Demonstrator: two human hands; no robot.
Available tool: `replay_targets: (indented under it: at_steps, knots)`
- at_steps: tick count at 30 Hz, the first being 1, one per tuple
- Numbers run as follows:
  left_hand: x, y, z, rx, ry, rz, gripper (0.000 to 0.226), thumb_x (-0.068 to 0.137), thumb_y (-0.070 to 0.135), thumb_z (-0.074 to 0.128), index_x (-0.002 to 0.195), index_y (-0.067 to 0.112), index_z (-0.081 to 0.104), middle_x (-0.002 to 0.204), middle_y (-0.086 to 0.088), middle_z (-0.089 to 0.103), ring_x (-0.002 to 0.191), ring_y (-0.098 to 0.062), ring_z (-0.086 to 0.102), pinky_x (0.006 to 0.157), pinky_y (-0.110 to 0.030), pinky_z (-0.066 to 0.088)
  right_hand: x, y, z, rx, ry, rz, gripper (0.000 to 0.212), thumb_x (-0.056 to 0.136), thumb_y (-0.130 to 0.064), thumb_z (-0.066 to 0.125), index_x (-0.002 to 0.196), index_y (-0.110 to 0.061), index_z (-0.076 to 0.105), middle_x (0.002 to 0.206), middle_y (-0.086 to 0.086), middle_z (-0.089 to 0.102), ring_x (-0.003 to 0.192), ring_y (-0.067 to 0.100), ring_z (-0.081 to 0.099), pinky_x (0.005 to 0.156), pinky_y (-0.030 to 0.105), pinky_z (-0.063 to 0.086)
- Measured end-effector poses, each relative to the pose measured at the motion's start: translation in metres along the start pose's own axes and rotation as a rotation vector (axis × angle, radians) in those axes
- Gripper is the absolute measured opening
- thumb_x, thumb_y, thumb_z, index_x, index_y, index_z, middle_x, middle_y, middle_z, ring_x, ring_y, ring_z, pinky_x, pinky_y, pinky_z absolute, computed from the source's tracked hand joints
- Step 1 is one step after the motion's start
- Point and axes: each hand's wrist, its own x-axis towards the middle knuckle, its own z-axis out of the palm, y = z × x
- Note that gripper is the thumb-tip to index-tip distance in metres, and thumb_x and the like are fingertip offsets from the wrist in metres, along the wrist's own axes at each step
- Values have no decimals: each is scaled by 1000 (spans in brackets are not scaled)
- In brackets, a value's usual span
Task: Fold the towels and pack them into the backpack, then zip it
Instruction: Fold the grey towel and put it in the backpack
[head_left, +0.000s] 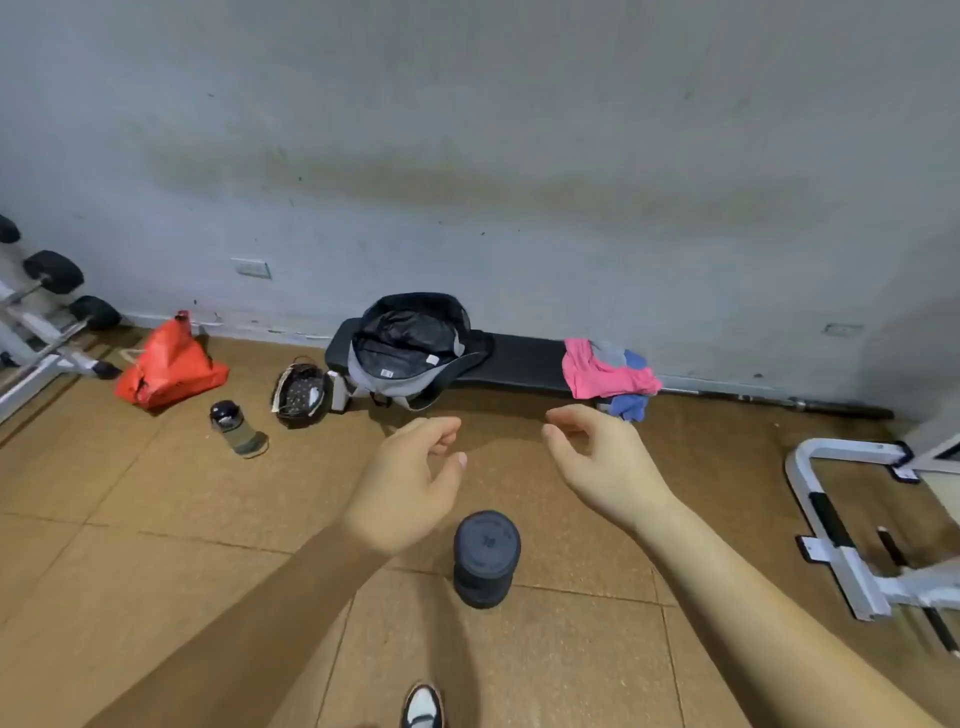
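- Standing on end on the tan floor tiles (156, 519), a dark round-headed dumbbell (485, 556) sits between the person's forearms.
- Left hand (410, 483) and right hand (597, 462) hover side by side, fingers loosely curled, neither holding anything.
- A dark-capped bottle (239, 428) lies off to the left.
- Beyond, a long black padded surface (519, 358) runs along the grey wall (519, 156).
- An unzipped black-and-grey fabric backpack (410, 353) rests on its left end, mouth gaping.
- Crumpled pink and blue towels (608, 371) lie heaped on its right end, well apart from the backpack.
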Motion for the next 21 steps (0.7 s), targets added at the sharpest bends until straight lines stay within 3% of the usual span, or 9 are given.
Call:
replay_targets:
  at_steps: [5,12,17,21]
  knots:
    - [133,-23,14,-19,-114,-22,42,101,26,63,142,25,61,123,14,63,116,-3,60,105,-34,52,112,19,-2,19,28,77,34,102,-31,59,131,-18,69,126,-6,72,118,10,65,102,27,50]
    - [289,-21,56,-9,-197,10,36,100,21,67,136,20,66,121,11,66,111,-1,62,104,-27,51,248,77,-21,23,45,155,30,101,-33,58,123,-21,73,113,-10,76,104,7,68,85,22,49]
    - [405,-17,105,57,-248,-6,37,102,26,62,139,22,64,126,14,65,114,-1,61,101,-21,47,359,142,-23,72,5,177,29,100,-32,59,122,-19,73,112,-8,76,107,11,70,95,38,56]
    - [480,-19,141,31,-248,-80,37,102,26,64,138,22,65,125,15,66,115,-1,62,105,-26,50,445,185,-31,80,-85,164,31,101,-31,59,127,-17,71,120,-4,75,112,15,68,99,38,54]
